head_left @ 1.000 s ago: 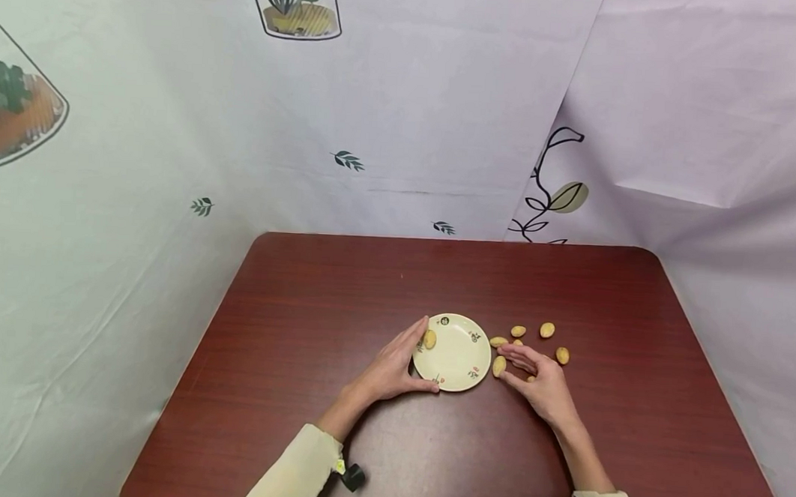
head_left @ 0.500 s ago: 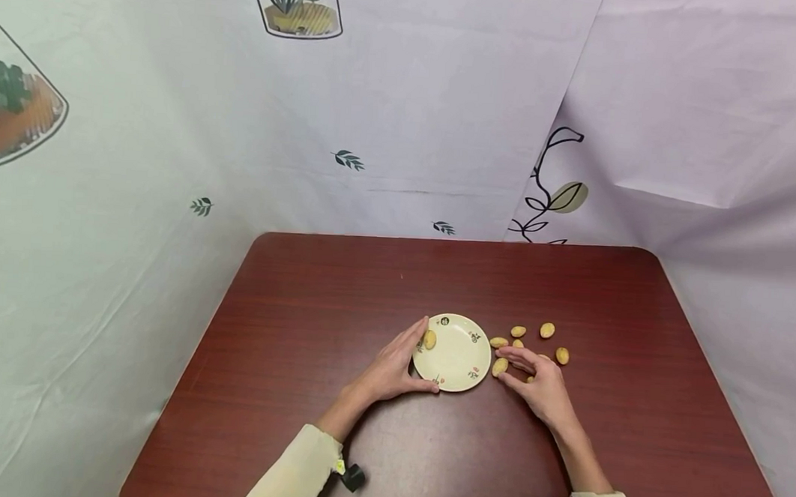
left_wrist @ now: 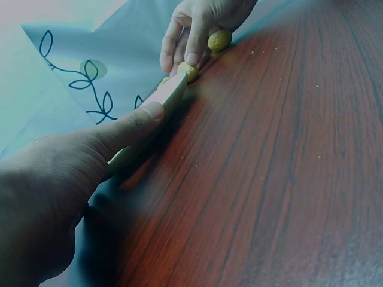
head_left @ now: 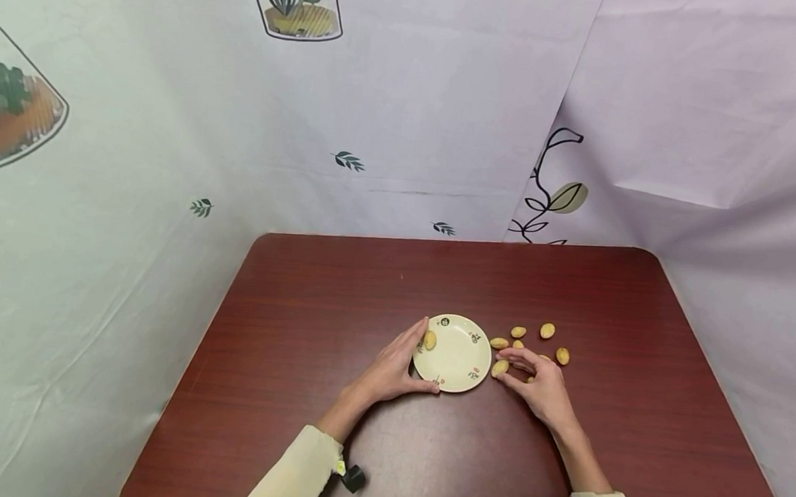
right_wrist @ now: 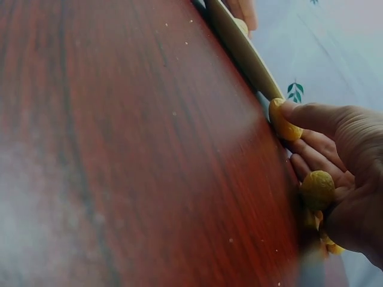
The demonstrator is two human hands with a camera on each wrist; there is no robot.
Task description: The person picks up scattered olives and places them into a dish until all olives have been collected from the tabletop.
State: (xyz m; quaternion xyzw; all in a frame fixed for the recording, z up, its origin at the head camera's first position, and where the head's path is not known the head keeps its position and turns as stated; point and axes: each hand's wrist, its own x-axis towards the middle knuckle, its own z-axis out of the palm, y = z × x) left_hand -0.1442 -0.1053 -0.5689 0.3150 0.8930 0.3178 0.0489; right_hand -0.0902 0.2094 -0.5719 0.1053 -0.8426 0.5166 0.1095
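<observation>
Beside the plate (head_left: 456, 360), right hand (head_left: 541, 384) pinches yellow oval (head_left: 500, 369).

Cream plate (head_left: 456, 357) (motifs perhaps floral), yellow pieces (head_left: 547, 331), reddish-brown table (head_left: 387, 451).

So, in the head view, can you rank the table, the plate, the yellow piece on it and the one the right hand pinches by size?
1. Table
2. Plate
3. Plate's yellow piece and pinched yellow piece: too alike to rank

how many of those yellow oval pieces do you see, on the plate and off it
9 visible: one yellow piece on the plate, one pinched by the right hand, four around that hand, three partly covered by it. More may be hidden.
</observation>
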